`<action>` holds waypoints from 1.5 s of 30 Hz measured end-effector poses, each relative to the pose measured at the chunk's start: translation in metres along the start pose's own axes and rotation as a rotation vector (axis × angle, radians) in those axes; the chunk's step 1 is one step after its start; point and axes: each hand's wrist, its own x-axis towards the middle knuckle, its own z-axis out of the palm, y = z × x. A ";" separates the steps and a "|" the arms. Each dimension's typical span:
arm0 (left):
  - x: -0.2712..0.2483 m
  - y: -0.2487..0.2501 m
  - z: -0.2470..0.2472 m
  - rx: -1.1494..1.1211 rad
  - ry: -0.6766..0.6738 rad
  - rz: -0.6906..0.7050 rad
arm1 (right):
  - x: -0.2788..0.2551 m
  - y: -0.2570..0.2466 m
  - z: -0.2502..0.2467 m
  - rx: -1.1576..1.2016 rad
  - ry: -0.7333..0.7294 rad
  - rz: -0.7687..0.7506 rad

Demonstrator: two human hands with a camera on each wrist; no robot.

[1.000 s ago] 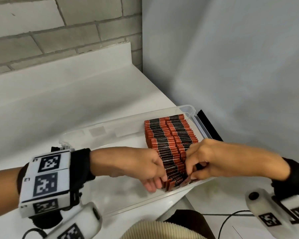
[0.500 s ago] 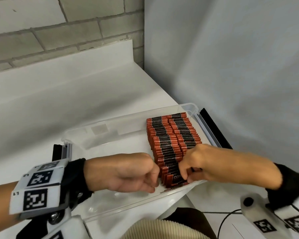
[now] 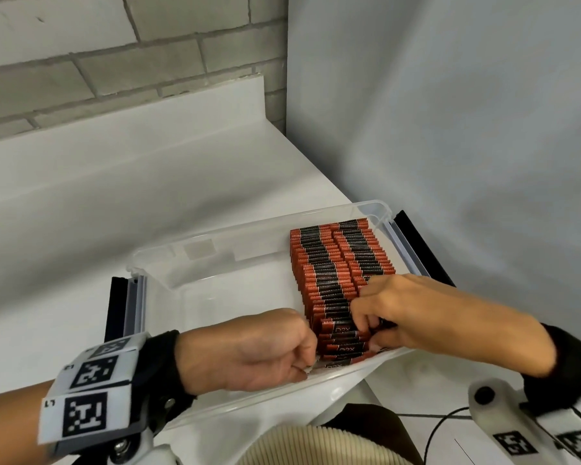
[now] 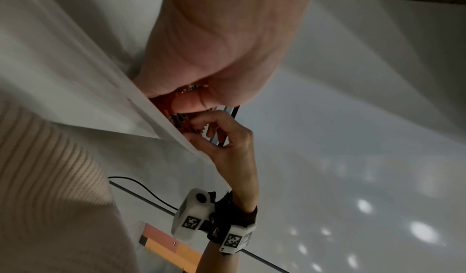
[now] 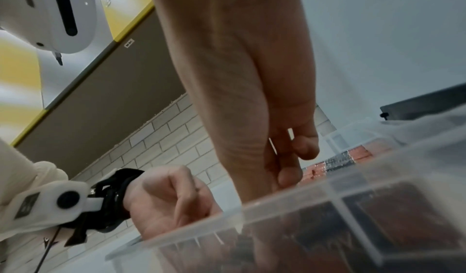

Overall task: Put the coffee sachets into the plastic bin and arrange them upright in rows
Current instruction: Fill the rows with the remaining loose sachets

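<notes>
A clear plastic bin (image 3: pixel 215 236) lies on the white counter. Two rows of red-and-black coffee sachets (image 3: pixel 332 263) stand upright along its right side. The nearest sachets lean over, labels showing. My left hand (image 3: pixel 302 357) is curled into a fist at the bin's near wall, fingers against the left ends of those near sachets. My right hand (image 3: pixel 366 327) pinches the same near sachets from the right. In the left wrist view the sachets (image 4: pixel 180 121) sit between my left hand (image 4: pixel 196 98) and right hand (image 4: pixel 214 130). The right wrist view looks through the bin wall (image 5: pixel 327 181).
A black rail (image 3: pixel 118 307) runs along the bin's left end and another (image 3: pixel 420 243) along its right end. Brick wall stands behind the counter, a grey wall to the right. A black cable (image 3: pixel 440 427) and my beige sweater (image 3: pixel 316 444) lie below the counter's edge.
My left hand has closed from loose fingers into a tight fist and drawn toward the bin's near wall. The right hand has stayed on the near sachets, shifting slightly nearer.
</notes>
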 end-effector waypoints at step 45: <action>0.004 0.007 0.008 -0.033 0.051 0.022 | -0.034 0.038 -0.008 0.028 0.003 0.001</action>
